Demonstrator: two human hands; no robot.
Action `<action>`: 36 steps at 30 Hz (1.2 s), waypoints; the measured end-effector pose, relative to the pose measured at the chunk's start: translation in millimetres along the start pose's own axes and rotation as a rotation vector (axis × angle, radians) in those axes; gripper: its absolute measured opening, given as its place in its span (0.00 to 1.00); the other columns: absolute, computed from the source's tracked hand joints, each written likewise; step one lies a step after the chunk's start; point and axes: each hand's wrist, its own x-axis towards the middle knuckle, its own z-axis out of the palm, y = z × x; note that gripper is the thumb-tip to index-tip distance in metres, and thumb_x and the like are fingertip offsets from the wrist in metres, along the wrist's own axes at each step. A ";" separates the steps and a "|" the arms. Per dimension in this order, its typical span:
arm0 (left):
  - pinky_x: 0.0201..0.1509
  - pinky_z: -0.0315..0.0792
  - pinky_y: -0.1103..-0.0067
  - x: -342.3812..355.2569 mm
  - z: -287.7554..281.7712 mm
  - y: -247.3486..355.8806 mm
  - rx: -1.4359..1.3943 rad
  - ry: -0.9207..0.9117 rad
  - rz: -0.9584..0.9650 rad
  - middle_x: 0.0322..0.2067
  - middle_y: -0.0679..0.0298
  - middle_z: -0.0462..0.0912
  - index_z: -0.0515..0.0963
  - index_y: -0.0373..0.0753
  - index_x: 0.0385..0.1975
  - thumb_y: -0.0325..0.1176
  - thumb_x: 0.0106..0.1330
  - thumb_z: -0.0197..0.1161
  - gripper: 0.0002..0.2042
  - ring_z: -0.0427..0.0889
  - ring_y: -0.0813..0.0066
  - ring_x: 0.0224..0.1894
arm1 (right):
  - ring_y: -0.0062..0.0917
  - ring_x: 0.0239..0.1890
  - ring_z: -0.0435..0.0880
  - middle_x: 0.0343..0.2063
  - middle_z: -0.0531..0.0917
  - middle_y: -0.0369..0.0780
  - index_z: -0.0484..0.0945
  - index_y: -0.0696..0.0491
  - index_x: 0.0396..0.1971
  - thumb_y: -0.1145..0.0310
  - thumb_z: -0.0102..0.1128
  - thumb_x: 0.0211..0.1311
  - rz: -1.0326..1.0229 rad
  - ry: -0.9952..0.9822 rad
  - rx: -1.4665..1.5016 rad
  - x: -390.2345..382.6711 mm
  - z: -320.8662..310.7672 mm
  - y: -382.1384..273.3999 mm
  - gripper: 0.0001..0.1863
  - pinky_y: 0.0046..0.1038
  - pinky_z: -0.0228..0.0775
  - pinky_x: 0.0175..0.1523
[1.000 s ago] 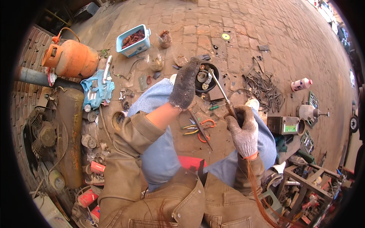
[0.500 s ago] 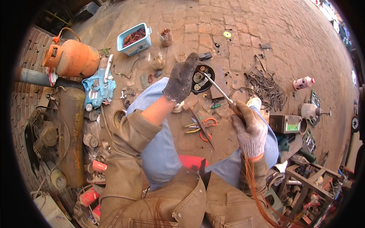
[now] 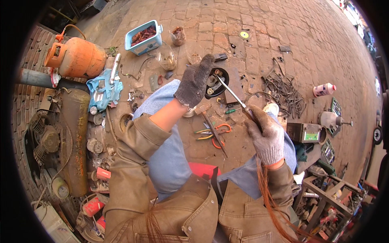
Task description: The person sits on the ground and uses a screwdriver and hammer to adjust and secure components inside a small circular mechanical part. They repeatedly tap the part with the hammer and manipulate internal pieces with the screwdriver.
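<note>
My left hand (image 3: 195, 83), in a dark grey work glove, grips a round black housing (image 3: 214, 86) from its left side. Metal parts show inside the cup-shaped piece, and its open face is turned up toward me. My right hand (image 3: 265, 135), in a worn pale knit glove with a brown palm, is closed round the handle of a screwdriver (image 3: 232, 93). The bright shaft slants up and left, and its tip rests among the metal parts in the housing. Exactly what the tip touches is too small to make out. The fingers of my left hand are partly hidden behind the housing.
Between my knees lie a hammer (image 3: 211, 126) and orange-handled cutters (image 3: 219, 141). Tangled cables (image 3: 283, 87) lie to the right, near a battery-like box (image 3: 303, 133). A blue tub (image 3: 144, 40) stands ahead; an orange gas cylinder (image 3: 78, 58) lies at the left.
The screwdriver tip has shifted slightly up and left inside the housing. Both hands keep their grip, and the view has moved a little.
</note>
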 end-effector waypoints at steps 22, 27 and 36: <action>0.60 0.72 0.70 -6.0 17.7 -5.3 -0.447 0.056 -0.123 0.57 0.48 0.75 0.63 0.32 0.65 0.31 0.75 0.45 0.21 0.77 0.56 0.55 | 0.11 0.16 0.68 0.20 0.78 0.34 0.77 0.62 0.53 0.66 0.57 0.66 0.472 -0.368 0.560 0.9 -16.3 -6.0 0.19 0.16 0.58 0.21; 0.56 0.70 0.61 -9.5 11.2 -14.3 -0.265 -0.018 -0.119 0.52 0.41 0.76 0.62 0.34 0.67 0.19 0.67 0.46 0.26 0.77 0.43 0.51 | 0.11 0.20 0.72 0.22 0.79 0.33 0.80 0.56 0.52 0.67 0.56 0.66 0.486 -0.341 0.517 2.1 -19.8 -6.7 0.17 0.17 0.63 0.24; 0.50 0.81 0.76 -4.0 9.6 -3.5 -0.681 -0.028 -0.503 0.46 0.59 0.83 0.75 0.37 0.53 0.48 0.75 0.51 0.21 0.84 0.73 0.46 | 0.11 0.22 0.72 0.25 0.81 0.35 0.79 0.60 0.52 0.69 0.58 0.65 0.505 -0.310 0.534 0.9 -18.5 -5.6 0.17 0.17 0.65 0.26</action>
